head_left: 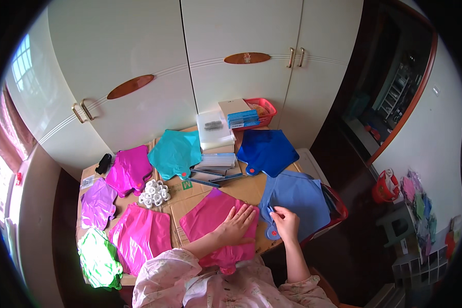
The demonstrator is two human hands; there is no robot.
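Head view. Fisheye vignetting cuts off the corners; a gap beside the table's right edge is too dark to read. Left hand (237, 222) lies flat and released, fingers spread, on the pink foil balloon (210, 218) on the cardboard-covered table (244, 187). Right hand (286, 222) pinches the near edge of the light blue foil balloon (300, 197) at the table's right edge. White tape rolls (154, 193) lie well to the left.

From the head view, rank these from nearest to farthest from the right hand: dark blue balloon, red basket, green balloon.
From the right hand:
1. Dark blue balloon, just beyond it, mid-table.
2. Red basket, at the far edge by the wardrobe.
3. Green balloon, at the near left corner.
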